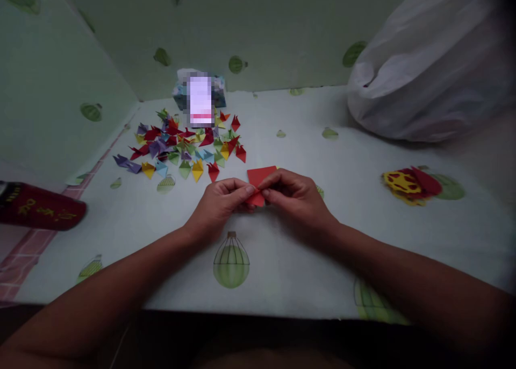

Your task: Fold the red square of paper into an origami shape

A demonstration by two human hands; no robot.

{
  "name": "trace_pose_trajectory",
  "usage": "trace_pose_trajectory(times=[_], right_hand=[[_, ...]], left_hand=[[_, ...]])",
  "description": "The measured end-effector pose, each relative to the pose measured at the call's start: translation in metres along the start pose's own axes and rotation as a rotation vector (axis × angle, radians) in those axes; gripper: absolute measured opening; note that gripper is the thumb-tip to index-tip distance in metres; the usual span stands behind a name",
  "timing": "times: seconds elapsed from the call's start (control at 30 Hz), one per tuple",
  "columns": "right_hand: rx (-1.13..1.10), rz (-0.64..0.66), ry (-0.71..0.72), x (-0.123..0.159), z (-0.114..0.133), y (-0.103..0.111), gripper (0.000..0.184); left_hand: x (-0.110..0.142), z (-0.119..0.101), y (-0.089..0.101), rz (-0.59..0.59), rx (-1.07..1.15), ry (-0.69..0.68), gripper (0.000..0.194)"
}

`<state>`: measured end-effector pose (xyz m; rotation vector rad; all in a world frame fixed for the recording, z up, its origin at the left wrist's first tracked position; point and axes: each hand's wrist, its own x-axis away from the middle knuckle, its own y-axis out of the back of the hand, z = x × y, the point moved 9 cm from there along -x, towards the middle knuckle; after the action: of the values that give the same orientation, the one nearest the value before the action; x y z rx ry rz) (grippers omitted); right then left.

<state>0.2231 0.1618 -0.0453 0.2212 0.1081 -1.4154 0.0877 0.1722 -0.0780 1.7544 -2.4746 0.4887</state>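
Both of my hands pinch a small piece of red origami paper (257,198) above the middle of the table. My left hand (220,202) is closed, thumb and fingertips on the paper's left side. My right hand (294,199) grips it from the right, also closed, with the fingertips of both hands almost touching. Fingers cover much of the paper, so its exact folds are hidden. Just behind lies a flat red paper sheet (258,174), partly covered by my right hand. Farther back on the left spreads a pile of folded paper cranes (173,143) in several colours.
A lit phone (200,100), blurred out, leans before a tissue box (220,89). A white plastic bag (419,78) bulges at the back right. Yellow and red cut-out ornaments (407,185) lie right. A dark red cylinder (44,207) lies at the left edge. Walls stand behind and left.
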Motion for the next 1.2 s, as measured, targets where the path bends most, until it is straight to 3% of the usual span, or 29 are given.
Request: trace_pose_trajectory(times=[0.4,0.63,0.93,1.03,1.2], right_hand=[[-0.288,0.020,-0.160,-0.002,-0.014,-0.004,0.003],[-0.362,0.040,-0.162,-0.002,-0.018,-0.005,0.004],[-0.313,0.037,-0.177,-0.002,-0.018,-0.006,0.008],[-0.174,0.016,-0.159,-0.002,-0.015,-0.003,0.007],[0.065,0.026,-0.008,0.000,-0.001,-0.004,0.001]], left_hand=[[0.001,-0.012,0.008,-0.081,-0.139,-0.124,0.022],[0.002,-0.014,0.008,-0.105,-0.130,-0.125,0.020],[0.004,-0.017,0.006,-0.108,-0.183,-0.137,0.020],[0.005,-0.019,0.005,-0.109,-0.217,-0.125,0.020],[0.004,-0.014,0.004,-0.084,-0.229,-0.080,0.025]])
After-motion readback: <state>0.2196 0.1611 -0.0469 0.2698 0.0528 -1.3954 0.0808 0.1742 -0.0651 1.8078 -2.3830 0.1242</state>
